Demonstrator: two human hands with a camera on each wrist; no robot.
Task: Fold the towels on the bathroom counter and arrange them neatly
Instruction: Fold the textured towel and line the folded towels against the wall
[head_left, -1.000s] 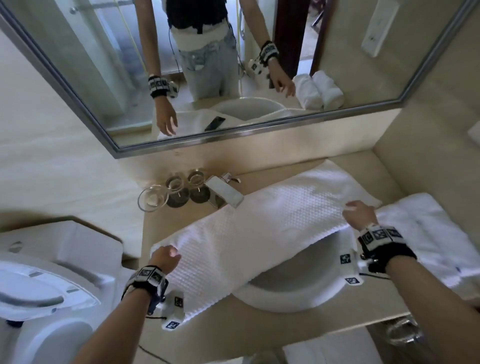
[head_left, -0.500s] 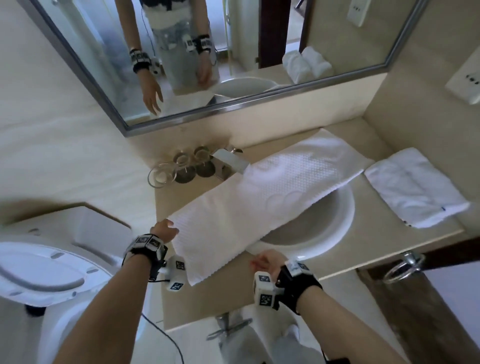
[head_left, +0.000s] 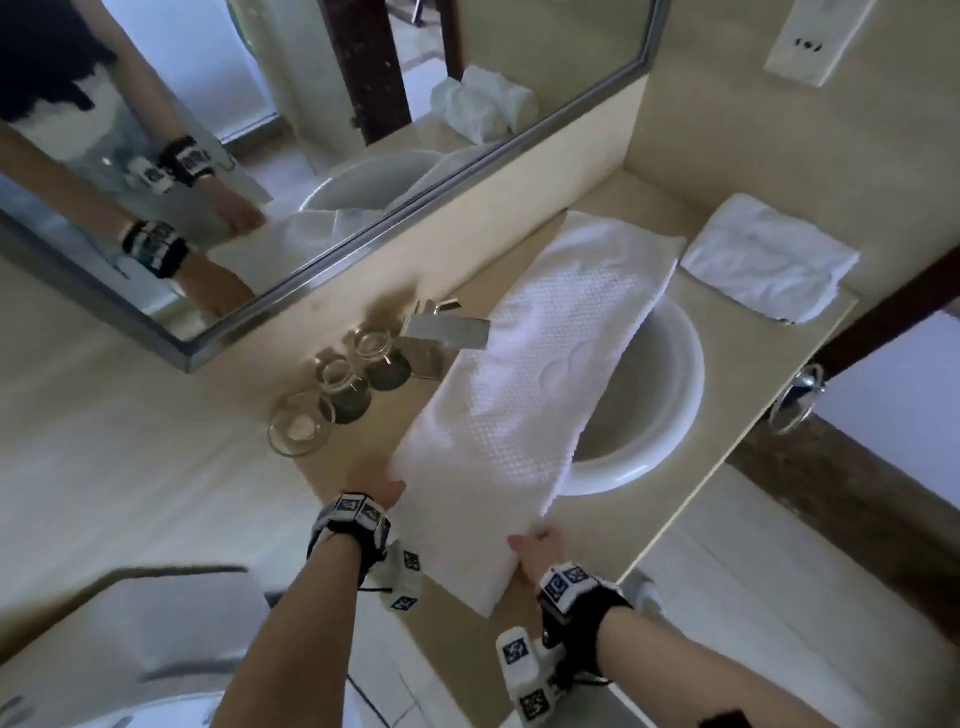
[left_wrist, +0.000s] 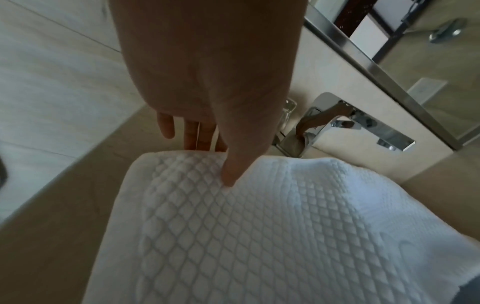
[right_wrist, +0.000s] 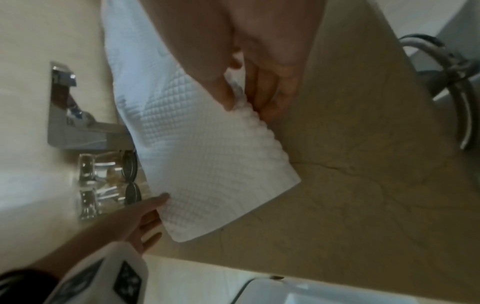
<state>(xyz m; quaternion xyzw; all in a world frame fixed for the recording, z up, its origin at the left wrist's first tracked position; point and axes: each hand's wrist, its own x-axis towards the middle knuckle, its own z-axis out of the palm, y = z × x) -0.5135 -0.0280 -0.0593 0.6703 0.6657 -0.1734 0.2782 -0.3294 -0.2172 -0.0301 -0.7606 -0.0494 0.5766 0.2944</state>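
**Both hands on near end of long towel**

I saw the waffle towel (head_left: 524, 410) lying across the basin (head_left: 660, 415) and desk (head_left: 524, 649). Left hand (left_wrist: 207, 86) pinched its corner, thumb on top, fingers hidden beneath. Right hand (right_wrist: 249, 67) pinched the near edge. Folded towel (head_left: 769, 257) sat at the desk's far right. Towel's underside hidden.

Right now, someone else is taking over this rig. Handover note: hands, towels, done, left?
Left hand: thumb on top of the waffle towel at its near-left corner, fingers beneath, pinching it.
Right hand: pinches the towel's near-right edge, thumb above, fingers below.
The waffle towel is a long strip lying across the sink, its far end near the mirror wall.
Folded towel sits at the counter's far right.
Done: one towel folded; the strip looks folded lengthwise.
Left: probably fold the strip end to end, then set it beside the folded towel.
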